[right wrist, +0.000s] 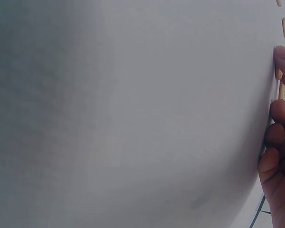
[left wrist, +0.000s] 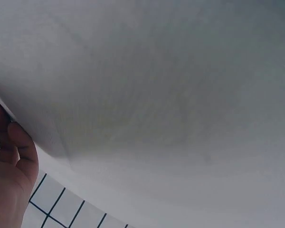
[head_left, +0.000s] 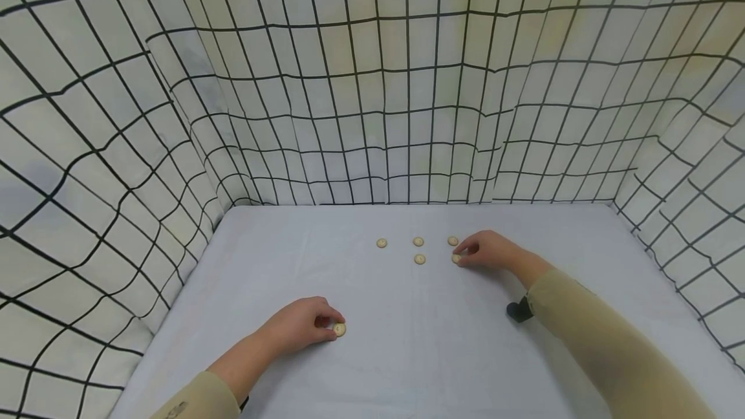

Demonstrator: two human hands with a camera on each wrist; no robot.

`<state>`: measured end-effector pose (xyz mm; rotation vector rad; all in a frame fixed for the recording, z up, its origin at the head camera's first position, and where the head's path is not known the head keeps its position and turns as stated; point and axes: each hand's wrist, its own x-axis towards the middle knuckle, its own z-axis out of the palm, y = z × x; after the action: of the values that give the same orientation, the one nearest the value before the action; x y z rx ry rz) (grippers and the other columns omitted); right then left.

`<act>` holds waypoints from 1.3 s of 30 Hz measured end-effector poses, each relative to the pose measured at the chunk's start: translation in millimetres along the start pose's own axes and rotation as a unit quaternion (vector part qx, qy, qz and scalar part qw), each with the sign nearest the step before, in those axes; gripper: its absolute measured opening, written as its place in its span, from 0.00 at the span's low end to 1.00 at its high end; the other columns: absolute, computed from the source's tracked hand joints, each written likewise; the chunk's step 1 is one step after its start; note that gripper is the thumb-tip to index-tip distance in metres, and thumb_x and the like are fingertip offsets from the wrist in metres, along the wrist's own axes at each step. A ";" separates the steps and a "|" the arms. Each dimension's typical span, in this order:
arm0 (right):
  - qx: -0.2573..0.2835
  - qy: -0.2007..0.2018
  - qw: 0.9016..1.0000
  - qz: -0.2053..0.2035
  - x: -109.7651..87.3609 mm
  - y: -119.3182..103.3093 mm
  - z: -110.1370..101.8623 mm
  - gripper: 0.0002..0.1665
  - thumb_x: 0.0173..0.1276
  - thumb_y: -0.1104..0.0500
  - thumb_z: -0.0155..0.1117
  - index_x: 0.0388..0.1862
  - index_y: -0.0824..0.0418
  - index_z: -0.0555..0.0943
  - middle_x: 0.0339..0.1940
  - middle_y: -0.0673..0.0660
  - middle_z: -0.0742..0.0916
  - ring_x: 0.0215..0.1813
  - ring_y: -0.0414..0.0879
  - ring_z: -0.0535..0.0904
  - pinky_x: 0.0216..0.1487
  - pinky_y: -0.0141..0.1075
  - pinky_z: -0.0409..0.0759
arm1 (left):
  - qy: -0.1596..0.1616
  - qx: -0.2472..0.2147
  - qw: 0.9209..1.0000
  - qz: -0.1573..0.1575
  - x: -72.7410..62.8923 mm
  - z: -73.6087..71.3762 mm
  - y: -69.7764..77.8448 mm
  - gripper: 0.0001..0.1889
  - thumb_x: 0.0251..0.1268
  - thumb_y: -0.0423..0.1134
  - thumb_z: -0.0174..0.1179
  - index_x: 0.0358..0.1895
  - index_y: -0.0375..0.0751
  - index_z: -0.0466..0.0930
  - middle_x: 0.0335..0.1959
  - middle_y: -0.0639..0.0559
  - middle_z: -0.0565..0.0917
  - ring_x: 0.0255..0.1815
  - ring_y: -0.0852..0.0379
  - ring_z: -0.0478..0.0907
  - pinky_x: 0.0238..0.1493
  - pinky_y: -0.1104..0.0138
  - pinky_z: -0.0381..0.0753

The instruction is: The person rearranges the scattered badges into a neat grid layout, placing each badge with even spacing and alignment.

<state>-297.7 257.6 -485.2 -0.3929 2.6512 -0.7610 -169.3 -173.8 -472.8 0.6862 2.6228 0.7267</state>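
Near the front left of the white-covered table, my left hand (head_left: 299,325) pinches a small round wooden disc (head_left: 339,330) between thumb and fingers. My right hand (head_left: 485,251), farther back and to the right, has thumb and forefinger at the sides of another such disc (head_left: 456,258). Just behind that hand lies a third pale disc (head_left: 453,240). In the left wrist view, the left hand (left wrist: 14,161) shows at the left edge, its disc hidden. At the right edge of the right wrist view, the right hand (right wrist: 280,161) rests low by the cloth, its thumb beside a disc (right wrist: 278,73).
Left of my right hand, more discs lie in two short rows: one at the back left (head_left: 381,243), one in the back middle (head_left: 418,242) and one in front (head_left: 420,259). White cloth (head_left: 378,380) covers the table. Walls with black netting (head_left: 407,108) enclose its back and sides.
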 end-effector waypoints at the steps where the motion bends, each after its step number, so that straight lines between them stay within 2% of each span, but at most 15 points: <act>1: 0.001 0.001 1.000 0.001 0.0 0.1 0.0 0.16 0.62 0.48 0.73 0.49 0.47 0.88 0.39 0.50 0.83 0.45 0.48 0.74 0.47 0.43 0.74 | 0.002 0.002 1.000 0.002 -0.4 0.1 0.4 0.09 0.60 0.43 0.71 0.43 0.56 0.89 0.28 0.66 0.74 0.31 0.66 0.70 0.36 0.68 0.71; 5: 0.000 0.003 1.000 0.000 -0.2 0.3 0.4 0.16 0.62 0.48 0.73 0.49 0.47 0.88 0.40 0.50 0.82 0.45 0.48 0.74 0.47 0.43 0.74 | 0.006 0.001 1.000 0.003 -1.5 0.2 1.1 0.09 0.60 0.44 0.71 0.43 0.56 0.88 0.28 0.66 0.74 0.31 0.67 0.70 0.35 0.68 0.70; 13: -0.003 0.004 1.000 0.004 -1.6 0.4 1.1 0.17 0.62 0.47 0.73 0.49 0.47 0.88 0.41 0.50 0.83 0.45 0.48 0.74 0.48 0.44 0.74 | 0.003 -0.011 1.000 -0.013 1.8 0.9 2.1 0.08 0.61 0.44 0.70 0.43 0.57 0.88 0.28 0.64 0.74 0.30 0.65 0.70 0.34 0.67 0.69; 22: -0.003 0.011 1.000 -0.001 -2.7 1.4 1.3 0.16 0.61 0.48 0.74 0.49 0.47 0.88 0.41 0.49 0.83 0.44 0.47 0.74 0.48 0.44 0.74 | 0.006 -0.016 0.999 -0.034 8.5 -2.7 7.6 0.09 0.60 0.45 0.71 0.43 0.53 0.87 0.28 0.60 0.74 0.32 0.62 0.70 0.34 0.65 0.68; 35: -0.001 0.009 1.000 0.006 -0.6 1.8 1.2 0.16 0.61 0.48 0.74 0.48 0.46 0.88 0.42 0.49 0.84 0.45 0.47 0.75 0.49 0.45 0.75 | 0.037 -0.006 0.997 -0.062 40.7 -4.6 12.1 0.10 0.59 0.43 0.72 0.44 0.53 0.86 0.29 0.58 0.74 0.34 0.59 0.70 0.37 0.63 0.69; 39: -0.002 0.010 1.000 0.008 -1.2 1.4 1.6 0.16 0.62 0.48 0.73 0.48 0.46 0.88 0.43 0.49 0.84 0.46 0.47 0.75 0.50 0.46 0.75 | 0.045 0.005 0.997 -0.061 54.1 -5.9 13.5 0.09 0.59 0.42 0.71 0.43 0.54 0.86 0.29 0.58 0.74 0.35 0.59 0.70 0.38 0.63 0.69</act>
<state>-296.2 258.4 -487.0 -0.3664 2.6713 -0.7588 -211.8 -137.2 -470.6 0.5026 2.7234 0.7259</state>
